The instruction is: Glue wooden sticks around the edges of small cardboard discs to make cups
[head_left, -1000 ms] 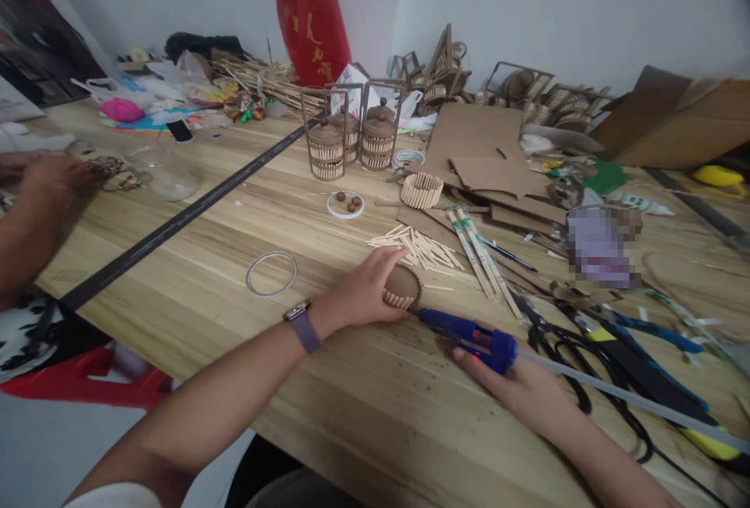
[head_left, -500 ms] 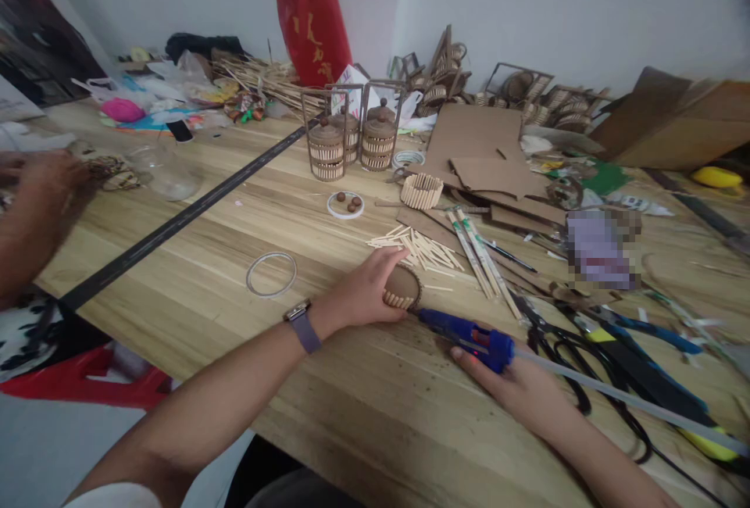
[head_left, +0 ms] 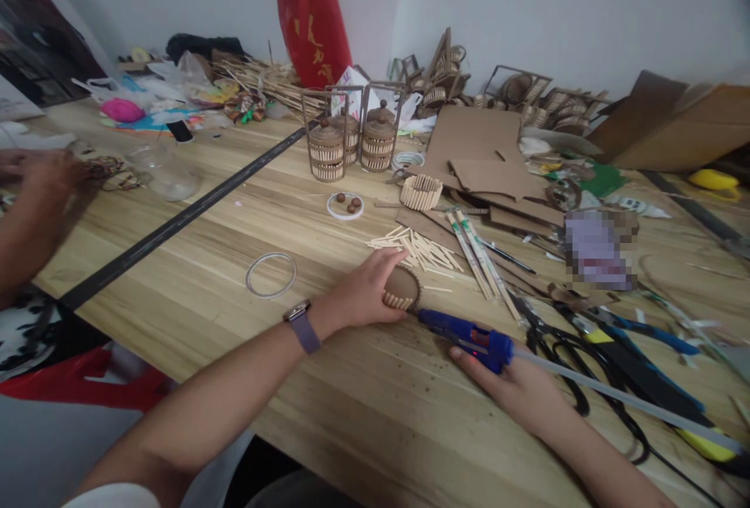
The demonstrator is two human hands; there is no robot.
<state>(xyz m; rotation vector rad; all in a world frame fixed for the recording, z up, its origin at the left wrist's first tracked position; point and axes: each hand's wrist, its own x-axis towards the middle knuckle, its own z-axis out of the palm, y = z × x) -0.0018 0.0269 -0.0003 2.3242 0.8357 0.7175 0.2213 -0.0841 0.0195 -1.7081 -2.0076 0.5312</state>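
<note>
My left hand (head_left: 368, 289) is closed around the near-left side of a small round cardboard piece (head_left: 403, 286) edged with short wooden sticks. In my right hand (head_left: 521, 391) is a blue glue gun (head_left: 469, 336), with a long glue stick (head_left: 621, 395) running out of its back. The gun's nozzle sits at the right edge of the round piece; whether it touches cannot be made out. Just behind lies a loose pile of short wooden sticks (head_left: 419, 248). A finished-looking ring of upright sticks (head_left: 420, 192) stands farther back.
Scissors (head_left: 562, 344), a yellow-and-black cutter (head_left: 638, 371) and blue-handled pliers (head_left: 656, 332) lie right. A white ring (head_left: 271, 275) is left, and another ring (head_left: 345, 206) encircles brown beads. Tiered stick baskets (head_left: 326, 150) stand behind. Another person's hands (head_left: 47, 180) work at far left.
Almost nothing differs. Both hands, the round piece and the glue gun hold their places; the view has shifted very slightly.
</note>
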